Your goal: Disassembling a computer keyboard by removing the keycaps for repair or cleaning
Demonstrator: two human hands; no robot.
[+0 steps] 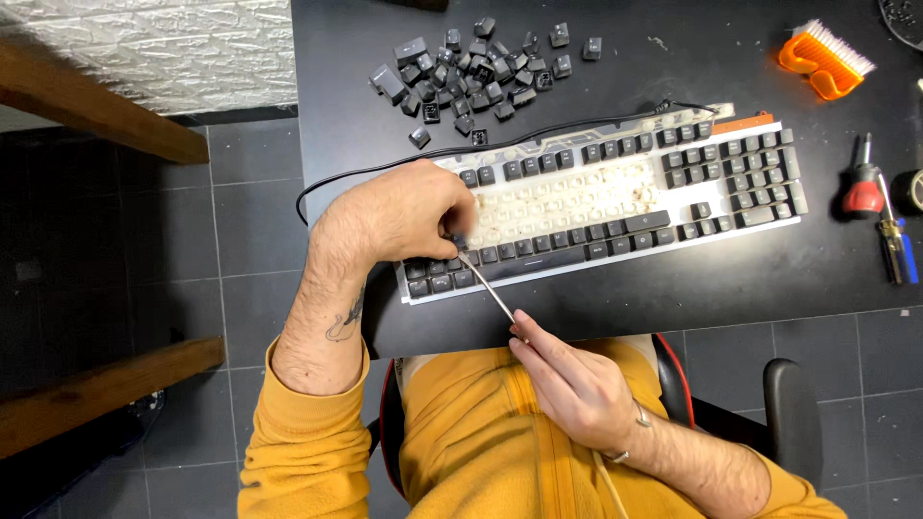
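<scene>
A white keyboard (615, 197) lies on the black desk (615, 77), with many of its middle keys off and bare switches showing. My left hand (404, 211) rests on the keyboard's left end, fingers curled over the keys there. My right hand (567, 380) pinches the near end of a thin metal tool (486, 284). The tool's tip reaches under my left fingers at the keyboard's left keys. A pile of several loose dark keycaps (471, 72) sits behind the keyboard.
An orange brush (825, 60) lies at the back right. A red-handled screwdriver (865, 183) and a blue-handled one (899, 245) lie right of the keyboard. The keyboard's black cable (385, 168) loops off the left. Chair armrest (793, 413) at lower right.
</scene>
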